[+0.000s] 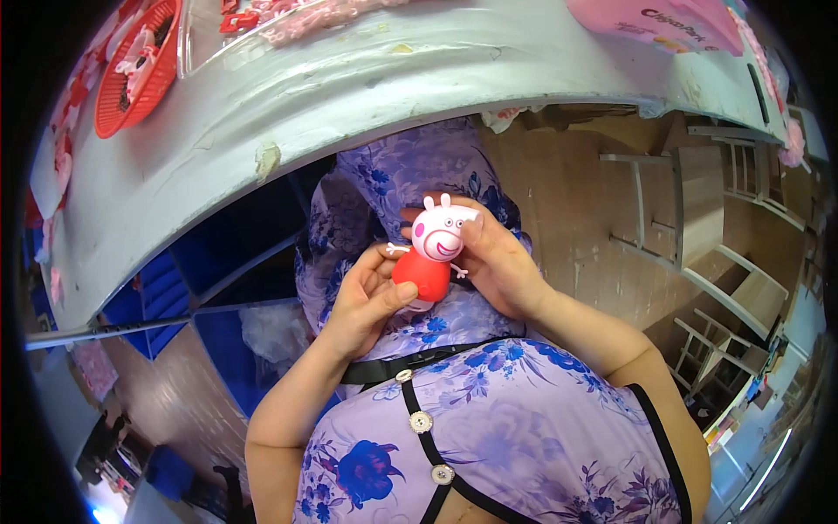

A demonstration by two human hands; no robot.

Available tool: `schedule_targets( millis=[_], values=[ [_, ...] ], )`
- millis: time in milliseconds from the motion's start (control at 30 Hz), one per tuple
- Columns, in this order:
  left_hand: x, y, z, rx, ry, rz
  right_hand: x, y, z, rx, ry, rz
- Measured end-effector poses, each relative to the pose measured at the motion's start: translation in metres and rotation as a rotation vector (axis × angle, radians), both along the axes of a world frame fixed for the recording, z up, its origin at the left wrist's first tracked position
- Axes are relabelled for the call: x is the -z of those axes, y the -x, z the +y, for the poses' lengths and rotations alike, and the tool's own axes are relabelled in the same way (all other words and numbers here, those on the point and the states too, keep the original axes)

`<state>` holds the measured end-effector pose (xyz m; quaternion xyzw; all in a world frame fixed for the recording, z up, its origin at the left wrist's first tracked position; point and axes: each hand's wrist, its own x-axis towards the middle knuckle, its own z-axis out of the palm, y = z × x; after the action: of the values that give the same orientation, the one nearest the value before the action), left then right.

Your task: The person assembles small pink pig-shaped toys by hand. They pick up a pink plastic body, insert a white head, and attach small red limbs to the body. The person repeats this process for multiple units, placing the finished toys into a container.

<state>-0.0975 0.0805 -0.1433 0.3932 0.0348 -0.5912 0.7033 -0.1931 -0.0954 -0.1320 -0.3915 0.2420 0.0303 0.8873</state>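
A toy pig figure (422, 272) with a pink head, painted smile and red body is held upright over my lap. My left hand (375, 293) grips its red body, the thumb pressed on the lower front. At the head, my right hand (497, 258) has its thumb against the snout, with its fingers behind the head. Small pale arms stick out on both sides of the body. The back of the toy is hidden.
Ahead of me is a pale worktable (349, 96) with a curved-looking edge. On it lie a red basket (166, 83) of parts, a clear tray (187, 44) of pink and red pieces, and a pink bag (655, 19). Blue bins (209, 262) stand below left; wooden stools (698, 205) stand right.
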Motion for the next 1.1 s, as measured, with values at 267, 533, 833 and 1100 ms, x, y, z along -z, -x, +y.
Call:
schedule_targets(
  millis=[267, 533, 833, 1100],
  values=[
    [-0.003, 0.001, -0.007, 0.057, 0.051, 0.025, 0.005, 0.005, 0.000, 0.017, 0.082, -0.070],
    [-0.001, 0.015, -0.015, -0.019, 0.079, -0.181, -0.005, -0.004, 0.007, 0.071, 0.176, -0.073],
    [0.000, 0.014, -0.016, -0.059, 0.051, -0.141, 0.000, -0.007, -0.006, -0.052, 0.116, -0.023],
    [0.006, 0.010, -0.010, -0.034, 0.055, -0.062, 0.003, -0.007, -0.015, -0.124, -0.014, -0.052]
  ],
)
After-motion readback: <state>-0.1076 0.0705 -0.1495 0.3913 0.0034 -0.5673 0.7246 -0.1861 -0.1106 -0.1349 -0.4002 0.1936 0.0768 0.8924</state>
